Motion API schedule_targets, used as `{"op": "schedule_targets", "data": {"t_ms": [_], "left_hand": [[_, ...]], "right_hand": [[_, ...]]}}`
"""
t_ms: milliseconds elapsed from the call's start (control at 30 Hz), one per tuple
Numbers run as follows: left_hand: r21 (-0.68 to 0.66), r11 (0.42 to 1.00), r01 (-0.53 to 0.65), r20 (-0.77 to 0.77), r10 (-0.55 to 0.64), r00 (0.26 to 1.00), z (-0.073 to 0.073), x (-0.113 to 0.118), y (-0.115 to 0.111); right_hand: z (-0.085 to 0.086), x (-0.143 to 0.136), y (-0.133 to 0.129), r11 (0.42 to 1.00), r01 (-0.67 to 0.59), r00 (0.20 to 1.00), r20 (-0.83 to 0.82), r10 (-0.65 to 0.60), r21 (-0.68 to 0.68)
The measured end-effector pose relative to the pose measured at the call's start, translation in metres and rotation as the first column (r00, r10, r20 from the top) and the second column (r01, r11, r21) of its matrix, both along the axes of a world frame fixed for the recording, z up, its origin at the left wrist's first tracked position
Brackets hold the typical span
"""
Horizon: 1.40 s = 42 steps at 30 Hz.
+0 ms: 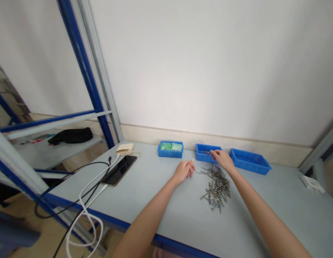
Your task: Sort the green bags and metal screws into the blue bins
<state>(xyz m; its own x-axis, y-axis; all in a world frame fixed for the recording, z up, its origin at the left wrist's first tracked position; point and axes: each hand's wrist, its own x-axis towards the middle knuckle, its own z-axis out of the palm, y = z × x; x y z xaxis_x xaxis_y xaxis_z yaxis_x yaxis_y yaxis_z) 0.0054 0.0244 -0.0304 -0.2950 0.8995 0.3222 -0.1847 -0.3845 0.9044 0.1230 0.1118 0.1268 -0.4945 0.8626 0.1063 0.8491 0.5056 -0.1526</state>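
Note:
A loose pile of long thin metal screws [218, 186], some with brass-coloured parts, lies on the table between my forearms. My left hand [184, 171] rests left of the pile with its fingers curled; whatever they hold, if anything, is too small to make out. At the right front edge of the middle blue bin [208, 157] is my right hand [222, 158], fingertips pinched together over the rim. Several screws [205, 152] lie inside that bin, close to those fingertips. Whether a screw is between the right fingers is hidden.
A blue bin [170, 154] with green-and-white packets stands to the left, another blue bin [249, 165] to the right. A phone [119, 170], a cream power bank [125, 149] and tangled cables [87, 211] occupy the table's left end. A white object [312, 184] lies far right.

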Motion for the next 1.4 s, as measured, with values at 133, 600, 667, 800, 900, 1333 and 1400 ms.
{"op": "schedule_targets", "data": {"t_ms": [133, 600, 667, 800, 900, 1333, 1400], "left_hand": [[-0.007, 1.000, 0.009, -0.028, -0.009, 1.000, -0.001, 0.002, 0.001], [-0.021, 1.000, 0.000, -0.143, -0.003, 0.990, 0.000, 0.004, -0.001], [-0.021, 1.000, -0.006, -0.152, 0.002, 0.988, 0.000, 0.005, -0.002], [-0.028, 0.999, -0.017, -0.175, 0.012, 0.985, 0.002, 0.006, -0.004], [-0.020, 1.000, -0.023, -0.206, 0.018, 0.978, 0.003, 0.005, -0.006], [0.002, 0.987, 0.160, -0.223, -0.156, 0.962, 0.019, 0.015, -0.021], [0.007, 0.989, 0.148, -0.205, -0.143, 0.968, 0.020, 0.015, -0.021]], "right_hand": [[-0.011, 0.032, -0.022, 0.950, -0.251, 0.951, 0.135, 0.277, -0.186], [-0.014, 0.055, -0.024, 0.979, -0.174, 0.929, 0.313, 0.200, -0.107], [-0.014, 0.052, -0.031, 0.977, -0.192, 0.916, 0.340, 0.210, -0.088], [-0.012, 0.045, -0.042, 0.962, -0.269, 0.866, 0.425, 0.263, -0.048], [-0.009, 0.040, -0.050, 0.947, -0.320, 0.852, 0.431, 0.298, -0.022], [-0.017, 0.026, -0.060, 0.918, -0.390, 0.912, 0.104, 0.396, -0.071], [-0.018, 0.026, -0.059, 0.921, -0.385, 0.917, 0.085, 0.389, -0.065]]}}
